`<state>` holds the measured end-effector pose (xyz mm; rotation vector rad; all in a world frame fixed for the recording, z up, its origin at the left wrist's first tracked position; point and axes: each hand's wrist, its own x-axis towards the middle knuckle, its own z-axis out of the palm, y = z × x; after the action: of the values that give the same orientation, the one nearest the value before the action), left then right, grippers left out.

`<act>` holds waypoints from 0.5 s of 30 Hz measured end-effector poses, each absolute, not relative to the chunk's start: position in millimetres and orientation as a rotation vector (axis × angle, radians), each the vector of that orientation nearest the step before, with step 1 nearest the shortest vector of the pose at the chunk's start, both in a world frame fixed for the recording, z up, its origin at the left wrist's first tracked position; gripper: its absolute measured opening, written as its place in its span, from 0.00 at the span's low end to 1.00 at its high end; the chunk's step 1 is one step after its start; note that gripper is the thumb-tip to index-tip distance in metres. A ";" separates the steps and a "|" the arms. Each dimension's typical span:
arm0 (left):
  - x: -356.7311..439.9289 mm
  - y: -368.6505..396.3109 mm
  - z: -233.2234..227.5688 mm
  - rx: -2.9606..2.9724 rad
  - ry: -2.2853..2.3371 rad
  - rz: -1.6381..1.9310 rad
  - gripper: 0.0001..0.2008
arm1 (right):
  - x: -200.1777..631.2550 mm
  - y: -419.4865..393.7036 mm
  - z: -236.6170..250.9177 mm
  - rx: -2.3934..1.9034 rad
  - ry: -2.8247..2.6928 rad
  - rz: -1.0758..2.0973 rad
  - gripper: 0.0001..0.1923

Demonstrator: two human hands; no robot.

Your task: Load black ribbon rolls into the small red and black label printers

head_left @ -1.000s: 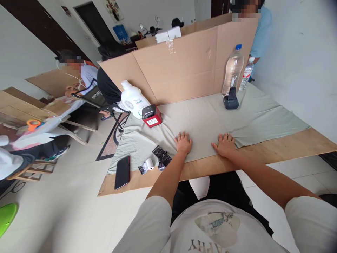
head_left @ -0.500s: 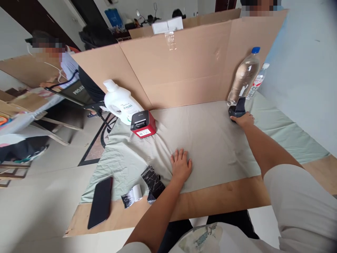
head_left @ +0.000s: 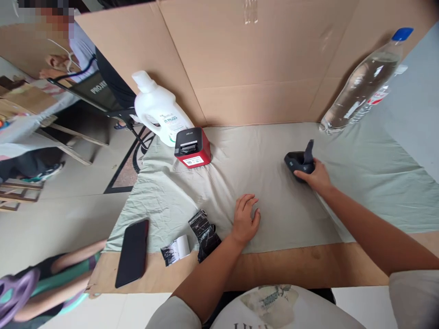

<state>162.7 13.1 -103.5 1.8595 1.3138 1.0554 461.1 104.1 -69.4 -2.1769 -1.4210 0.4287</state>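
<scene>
My right hand (head_left: 317, 176) grips a small black device (head_left: 298, 165) with a dark flap or strip standing up from it, at the right middle of the cloth. Whether the device is lifted off the cloth I cannot tell. My left hand (head_left: 245, 218) is over the cloth nearer to me, fingers loosely bent and slightly apart, holding nothing. Beside its forearm lie a black-printed paper strip (head_left: 206, 233) and a small white paper roll (head_left: 178, 249) with a black-printed end. A red and black receipt printer (head_left: 194, 148) stands farther back on the left.
A white jug (head_left: 163, 109) stands behind the printer. At the back right, a large blue-capped water bottle (head_left: 363, 87) hides part of a smaller bottle (head_left: 380, 96). A cardboard screen (head_left: 254, 64) closes the far side. A black phone (head_left: 132, 253) lies front left. Other people sit at left.
My right hand has drawn the black device away from the bottles, leftward and nearer me. My left hand's fingers have curled somewhat. The view has tipped down, and someone's legs show at lower left.
</scene>
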 end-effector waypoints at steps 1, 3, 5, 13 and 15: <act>163.6 11.1 -103.6 1.746 1.207 1.105 0.19 | 442.0 87.6 -70.7 -2.112 -1.429 0.499 0.49; 167.6 7.5 -103.2 1.432 1.017 1.101 0.28 | 401.8 54.8 -73.2 -1.965 -1.473 0.578 0.51; 172.4 5.4 -102.8 1.089 0.880 1.037 0.35 | 364.2 25.2 -76.4 -1.836 -1.496 0.626 0.54; 170.4 14.9 -102.2 0.735 0.983 1.153 0.37 | 327.3 -24.0 -87.6 -1.333 -1.496 0.930 0.38; 168.2 18.0 -100.1 0.756 1.003 1.172 0.38 | 337.2 -19.6 -85.0 -1.243 -1.426 1.079 0.33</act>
<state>168.2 18.0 -100.1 0.7561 1.0029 1.1715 337.2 -19.6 -85.0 -1.2427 -1.4261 1.0788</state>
